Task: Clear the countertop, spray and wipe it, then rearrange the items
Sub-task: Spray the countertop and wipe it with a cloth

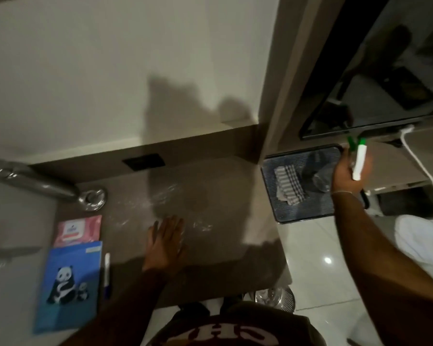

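The left hand [166, 242] lies flat, fingers spread, on the wet middle of the worktop [210, 186]. The right hand [349, 172] grips a spray bottle [359, 162] past the right edge, above a dark tray [308, 216] holding what looks like a striped cloth [289, 184].

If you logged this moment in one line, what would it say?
left hand: flat on wet countertop | right hand: holding spray bottle over tray | cloth: on tray
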The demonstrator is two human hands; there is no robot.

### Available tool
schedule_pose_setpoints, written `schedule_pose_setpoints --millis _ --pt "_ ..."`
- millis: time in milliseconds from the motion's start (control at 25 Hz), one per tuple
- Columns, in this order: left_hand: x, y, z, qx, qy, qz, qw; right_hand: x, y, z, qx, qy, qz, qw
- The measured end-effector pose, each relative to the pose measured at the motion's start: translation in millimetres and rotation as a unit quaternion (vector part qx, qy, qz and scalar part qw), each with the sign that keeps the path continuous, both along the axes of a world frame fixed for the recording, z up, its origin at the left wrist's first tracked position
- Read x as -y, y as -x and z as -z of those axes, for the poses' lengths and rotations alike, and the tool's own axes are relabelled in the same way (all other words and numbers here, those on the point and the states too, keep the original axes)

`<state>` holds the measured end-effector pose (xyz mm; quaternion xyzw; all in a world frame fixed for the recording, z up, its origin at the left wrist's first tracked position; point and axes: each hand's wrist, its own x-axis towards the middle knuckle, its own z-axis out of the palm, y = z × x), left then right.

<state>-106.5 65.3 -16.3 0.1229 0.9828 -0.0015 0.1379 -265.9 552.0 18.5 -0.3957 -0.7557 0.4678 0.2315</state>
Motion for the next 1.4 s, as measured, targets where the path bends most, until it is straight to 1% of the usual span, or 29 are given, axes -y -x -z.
schedule_pose_setpoints --millis 40,80,200,240,280,320,400,440,520,600,680,720,840,1000,1200,1320,1400 --pt "3.5 -3.0 1.2 -0.005 -0.023 -0.012 1.000 -2.8 0.0 3.2 0.013 -0.012 -0.003 1.000" --pt "6.2 -4.5 1.7 -0.001 -0.044 -0.039 0.998 -6.4 -2.4 3.4 -0.008 -0.020 -0.005 1.000" --pt "15.7 -9.4 4.1 0.020 -0.069 -0.136 0.988 -9.8 -21.9 -10.0 -0.140 -0.048 -0.038 0.988" --pt "18.9 -11.6 4.5 0.023 -0.069 -0.155 0.985 -7.0 -33.3 -20.5 -0.171 -0.048 -0.064 0.982" --pt "22.2 -14.5 4.5 0.023 -0.070 -0.169 0.983 -3.1 -45.1 -32.4 -0.181 -0.055 -0.091 0.978" --pt "26.2 -16.7 4.4 0.017 -0.073 -0.183 0.980 4.7 -58.7 -44.9 -0.166 -0.044 -0.121 0.978" --pt "35.4 -19.6 4.2 0.019 -0.074 -0.216 0.973 32.1 -89.6 -71.2 -0.090 0.006 -0.203 0.975" --pt "40.3 -20.5 4.5 0.029 -0.071 -0.235 0.969 51.0 -104.5 -80.9 -0.055 0.018 -0.261 0.964" --pt "49.6 -19.8 4.7 0.047 -0.066 -0.265 0.961 92.1 -129.4 -86.2 -0.009 0.021 -0.381 0.924" --pt "58.2 -16.5 1.5 0.059 -0.065 -0.277 0.957 138.1 -151.3 -78.2 0.037 0.040 -0.448 0.892" --pt "63.7 -14.0 -3.4 0.064 -0.069 -0.280 0.955 174.1 -167.2 -59.4 0.101 0.058 -0.461 0.880" --pt "66.4 -14.6 -5.4 0.064 -0.071 -0.279 0.956 185.6 -172.2 -47.0 0.132 0.030 -0.466 0.874" --pt "77.3 -23.8 -4.6 0.080 -0.061 -0.253 0.962 205.2 -179.8 -19.2 0.204 -0.053 -0.496 0.842" --pt "88.8 -38.9 10.3 0.099 -0.067 -0.257 0.959 216.5 -184.5 0.8 0.294 -0.076 -0.467 0.830" --pt "102.3 -40.3 20.5 0.069 -0.084 -0.279 0.954 236.0 -190.7 5.8 0.298 -0.068 -0.479 0.823" --pt "106.8 -40.9 16.1 0.028 -0.095 -0.290 0.952 250.4 -188.0 6.6 0.316 -0.104 -0.483 0.810" --pt "113.5 -44.0 12.7 0.009 -0.097 -0.304 0.948 261.5 -185.2 4.7 0.302 -0.115 -0.500 0.803"
